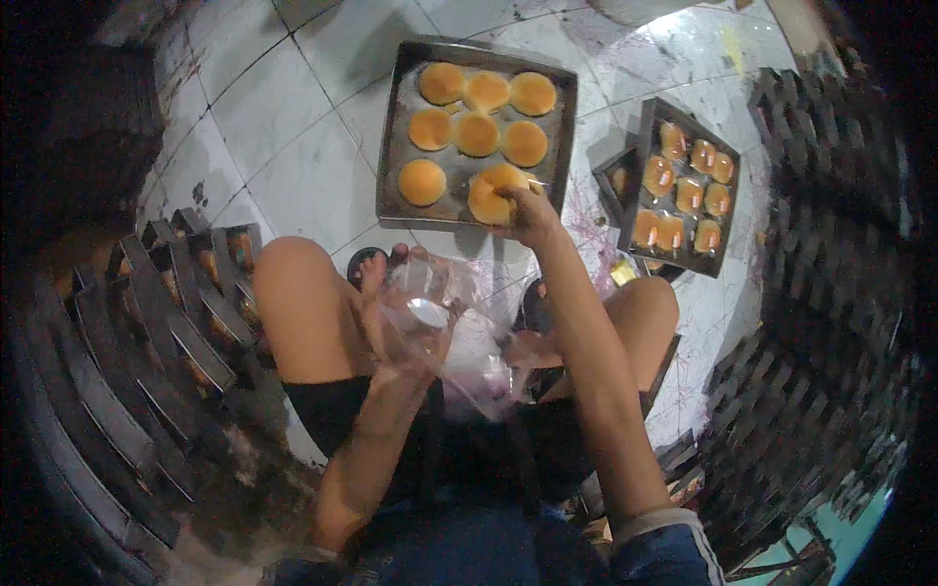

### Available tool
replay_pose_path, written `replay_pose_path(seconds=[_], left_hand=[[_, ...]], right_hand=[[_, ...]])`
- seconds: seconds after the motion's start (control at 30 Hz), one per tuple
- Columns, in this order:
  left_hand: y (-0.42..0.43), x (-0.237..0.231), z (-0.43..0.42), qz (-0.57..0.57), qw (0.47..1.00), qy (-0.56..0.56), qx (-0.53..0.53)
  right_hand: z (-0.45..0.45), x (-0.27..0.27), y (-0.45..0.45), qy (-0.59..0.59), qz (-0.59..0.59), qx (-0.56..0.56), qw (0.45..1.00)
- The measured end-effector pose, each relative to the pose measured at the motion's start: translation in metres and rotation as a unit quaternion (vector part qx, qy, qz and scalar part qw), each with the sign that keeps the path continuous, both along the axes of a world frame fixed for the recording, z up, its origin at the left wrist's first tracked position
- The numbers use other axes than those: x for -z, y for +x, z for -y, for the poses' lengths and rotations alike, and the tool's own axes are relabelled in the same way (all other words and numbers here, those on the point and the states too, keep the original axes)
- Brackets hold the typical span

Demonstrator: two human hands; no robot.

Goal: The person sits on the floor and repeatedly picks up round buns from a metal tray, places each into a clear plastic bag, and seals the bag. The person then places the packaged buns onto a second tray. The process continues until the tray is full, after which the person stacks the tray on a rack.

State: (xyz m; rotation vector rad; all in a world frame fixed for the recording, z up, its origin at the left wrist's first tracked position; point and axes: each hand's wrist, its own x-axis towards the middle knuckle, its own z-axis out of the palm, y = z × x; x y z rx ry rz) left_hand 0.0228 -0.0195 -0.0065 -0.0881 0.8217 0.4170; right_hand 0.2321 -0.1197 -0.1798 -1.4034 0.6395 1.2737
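Golden round buns [476, 135] lie in rows in a dark metal baking tray [476, 217] on the floor in front of me. At the tray's near right corner, my right hand [531, 212] grips one bun [495, 192], thumb on its top. A little of something pale shows just behind that bun, partly hidden. My left hand [414, 340] is between my knees with a clear plastic bag [469, 351] held in it. The bag is blurred and see-through, so the fingers are hard to make out.
To the right, a second tray [676, 258] of bagged buns [689, 194] with small labels rests tilted over another tray [615, 176]. Stacked metal trays [198, 308] rise on my left, and a tall dark stack [806, 351] on my right. Pinkish strands litter the tiled floor [271, 139].
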Motion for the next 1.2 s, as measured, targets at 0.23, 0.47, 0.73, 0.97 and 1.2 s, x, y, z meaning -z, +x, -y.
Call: replay_pose_path(seconds=[0.23,0.47,0.73,0.97,1.2], left_hand=[[-0.014,-0.019,0.008,0.056,0.996,0.009,0.066],[-0.040,-0.013,0.023,0.098,0.976,0.038,0.193],[-0.047,-0.052,0.061,0.037,0.946,0.243,0.210],[-0.073,-0.115,0.082,0.070,0.961,0.187,0.191],[-0.084,-0.124,0.111,0.173,0.934,0.284,0.128]], right_hand=[[0.055,-0.303,-0.058,0.361,0.263,-0.019,0.895],[0.104,-0.363,-0.120,0.256,0.391,-0.293,0.834],[0.122,-0.353,-0.203,0.099,0.584,-0.359,0.721],[0.118,-0.323,-0.246,0.136,0.748,-0.307,0.573],[0.114,-0.334,-0.248,0.030,0.765,-0.369,0.527]])
